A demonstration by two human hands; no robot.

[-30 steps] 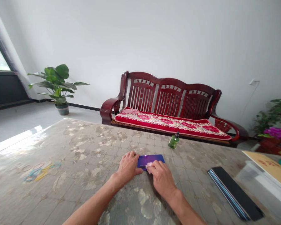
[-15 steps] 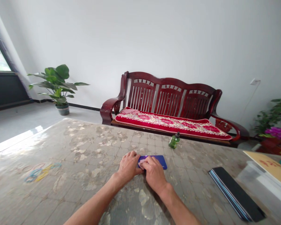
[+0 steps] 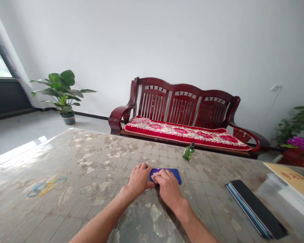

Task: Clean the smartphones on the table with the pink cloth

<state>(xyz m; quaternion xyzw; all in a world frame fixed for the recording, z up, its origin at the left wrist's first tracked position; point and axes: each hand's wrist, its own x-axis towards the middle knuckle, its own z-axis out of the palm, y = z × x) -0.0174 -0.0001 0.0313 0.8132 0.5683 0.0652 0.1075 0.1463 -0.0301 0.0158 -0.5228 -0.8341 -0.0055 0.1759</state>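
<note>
A blue, phone-like flat object (image 3: pixel 176 173) lies on the patterned tablecloth (image 3: pixel 96 189) near the middle of the table. At its left end, my left hand (image 3: pixel 140 177) grips the edge between thumb and fingers. My right hand (image 3: pixel 168 185) presses a small pinkish cloth (image 3: pixel 155 176) onto its surface, fingers bent around the cloth. The green bottle (image 3: pixel 188 152) with a black cap stands upright beyond the blue object, slightly to the right.
Coloured rubber bands (image 3: pixel 44 185) lie at the left. To the right are a stack of dark flat objects (image 3: pixel 257 209) and a clear container (image 3: pixel 281 192) with a tan card (image 3: pixel 288 177) on top. A wooden bench (image 3: pixel 182 104) stands behind the table.
My right hand and the cloth have shifted slightly to the right along the blue object. My left hand stays at its left end.
</note>
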